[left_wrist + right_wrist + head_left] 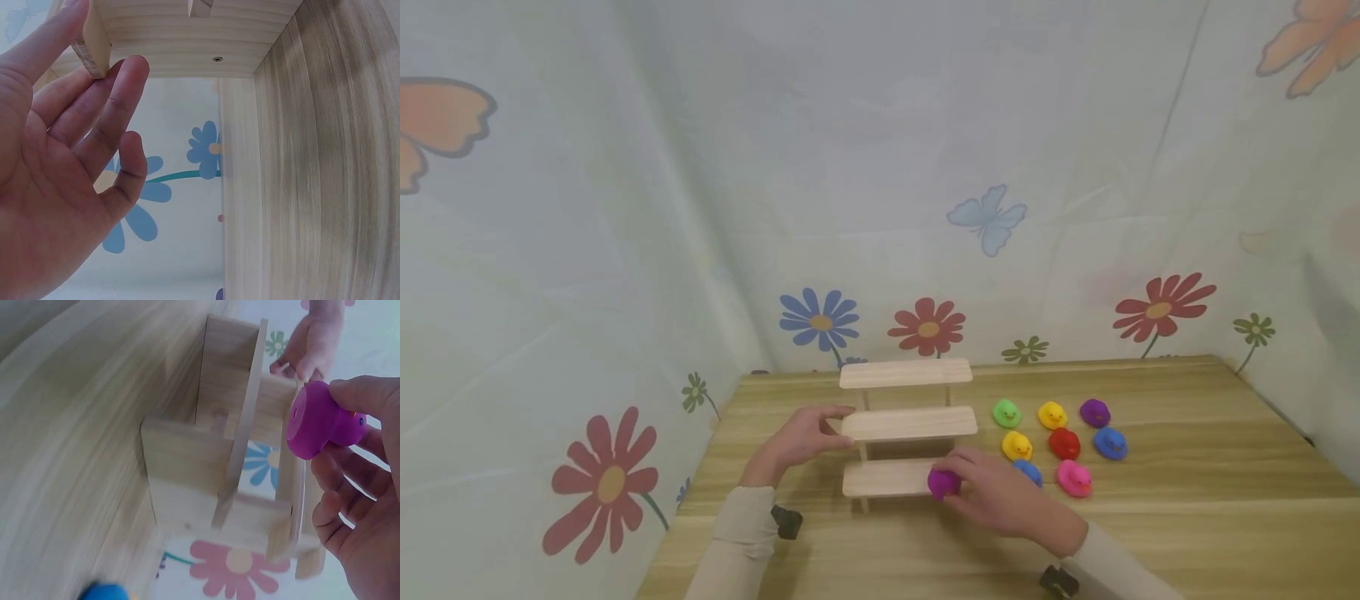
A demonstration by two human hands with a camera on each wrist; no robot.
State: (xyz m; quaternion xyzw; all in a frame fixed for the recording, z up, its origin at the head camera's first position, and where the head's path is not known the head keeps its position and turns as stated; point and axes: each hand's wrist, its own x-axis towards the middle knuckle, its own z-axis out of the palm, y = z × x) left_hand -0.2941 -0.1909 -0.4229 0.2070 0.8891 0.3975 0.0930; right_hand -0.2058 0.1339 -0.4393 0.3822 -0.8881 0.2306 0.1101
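A three-tier wooden shelf (891, 425) of pale planks stands on the table. With thumb and fingers, my left hand (805, 435) grips the left end of its middle plank; in the left wrist view the plank's end (92, 47) lies between them. At the right end of the lowest tier, my right hand (992, 492) pinches a purple rubber duck (943, 483). The right wrist view shows that duck (312, 422) tilted, its flat underside turned away from the palm. Whether it touches the plank, I cannot tell.
Several rubber ducks sit right of the shelf: green (1007, 413), yellow (1052, 415), red (1064, 443), pink (1075, 478), blue (1110, 443) and dark purple (1095, 412) among them. One blue duck (1028, 473) is partly behind my right hand. A flower-printed curtain (865, 208) rises behind the table.
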